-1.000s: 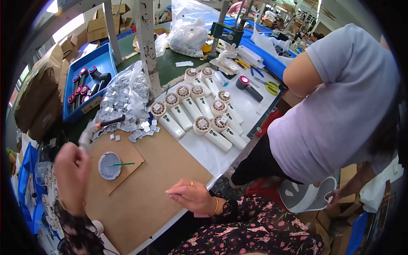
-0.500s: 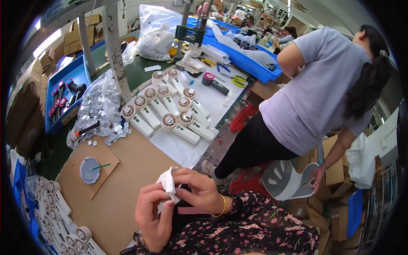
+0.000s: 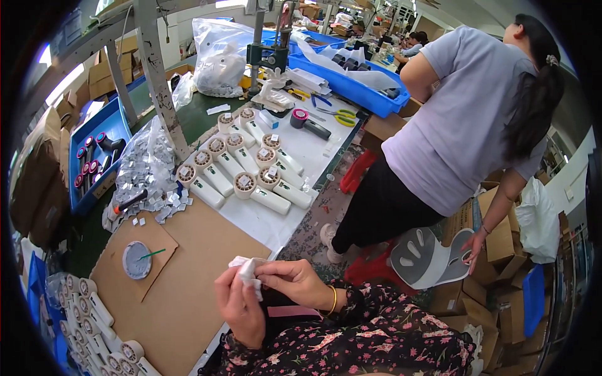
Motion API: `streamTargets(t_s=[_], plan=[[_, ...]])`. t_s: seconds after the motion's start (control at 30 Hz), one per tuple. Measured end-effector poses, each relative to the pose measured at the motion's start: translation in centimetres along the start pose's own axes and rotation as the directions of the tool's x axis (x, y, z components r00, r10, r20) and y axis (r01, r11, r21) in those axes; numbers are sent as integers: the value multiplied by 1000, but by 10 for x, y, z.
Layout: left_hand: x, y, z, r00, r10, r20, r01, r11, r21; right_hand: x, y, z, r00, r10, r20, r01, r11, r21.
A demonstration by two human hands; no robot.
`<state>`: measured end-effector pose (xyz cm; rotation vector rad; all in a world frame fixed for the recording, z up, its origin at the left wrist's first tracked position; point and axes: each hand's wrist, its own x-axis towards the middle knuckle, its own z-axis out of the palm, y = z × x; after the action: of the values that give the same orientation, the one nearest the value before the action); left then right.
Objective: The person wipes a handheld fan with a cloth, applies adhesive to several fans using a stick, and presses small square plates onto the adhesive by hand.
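A crumpled white cloth or tissue (image 3: pixel 246 269) is pinched between my two hands, just off the table's near edge. My left hand (image 3: pixel 241 307) grips it from the left, fingers curled around it. From the right, my right hand (image 3: pixel 298 283) presses thumb and fingers on the same piece; a gold bangle circles that wrist. Whether anything is wrapped inside cannot be seen. Brown cardboard (image 3: pixel 200 263) covers the table beyond my hands. On it rests a round tub of grey paste (image 3: pixel 135 261) with a green stick in it.
Several cream handheld devices with round vented heads (image 3: pixel 266 199) lie on a white sheet; more (image 3: pixel 94 326) stand at lower left. Small grey squares (image 3: pixel 147 172) spill from a plastic bag. Pliers (image 3: pixel 343 117) lie farther back. A co-worker (image 3: pixel 464 125) stands at right, hand on a chair back (image 3: pixel 433 258).
Both hands have shifted slightly, and the white piece is bunched tighter between the fingers. The whole view has tilted a little. The co-worker's foot has moved.
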<state>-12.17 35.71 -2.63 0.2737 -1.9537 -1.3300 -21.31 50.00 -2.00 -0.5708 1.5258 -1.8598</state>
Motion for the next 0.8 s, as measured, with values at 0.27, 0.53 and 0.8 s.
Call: streamTargets(t_s=[0.27, 0.53, 0.8], plan=[[-14, -16, -4, 973, 230, -13, -205, 894, 399, 3, -11, -12, 946, -35, 323, -2, 994, 113], [-11, 19, -3, 989, -140, 50, 142, 988, -56, 2, 2, -5, 976, 163, 144, -178, 979, 98], [-10, 4, -3, 953, 268, 140, -280, 957, 75, 2, 11, -9, 934, 39, 356, -63, 996, 55]])
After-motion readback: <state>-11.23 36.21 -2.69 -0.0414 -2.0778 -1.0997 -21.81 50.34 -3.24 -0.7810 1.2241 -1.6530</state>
